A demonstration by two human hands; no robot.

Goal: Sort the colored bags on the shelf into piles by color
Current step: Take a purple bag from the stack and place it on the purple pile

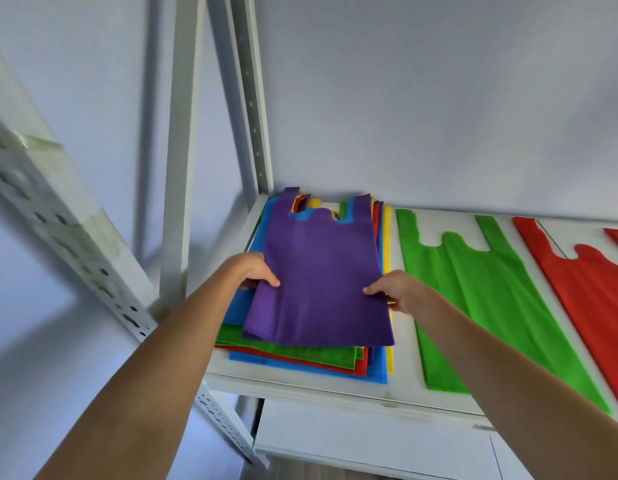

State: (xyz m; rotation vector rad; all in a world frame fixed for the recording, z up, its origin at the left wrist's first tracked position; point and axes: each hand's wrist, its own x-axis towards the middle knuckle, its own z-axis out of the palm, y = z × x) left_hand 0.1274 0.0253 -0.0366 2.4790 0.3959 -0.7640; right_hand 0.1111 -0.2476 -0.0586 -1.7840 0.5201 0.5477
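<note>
A purple bag (321, 271) lies on top of a mixed stack of bags (300, 358) at the shelf's left end; blue, green, red and yellow layers show beneath it. My left hand (255, 271) pinches the purple bag's left edge. Its right edge is gripped by my right hand (394, 291). The near edge of the purple bag is lifted slightly off the stack. To the right, a green bag (480, 299) lies flat on the shelf, and a red bag (591, 292) lies flat beyond it.
The white shelf board (335, 386) has a front edge close to me. White metal uprights (252, 98) stand at the back left corner, another perforated post (75, 244) at the near left. A pale wall closes the back. A lower shelf (369, 441) shows underneath.
</note>
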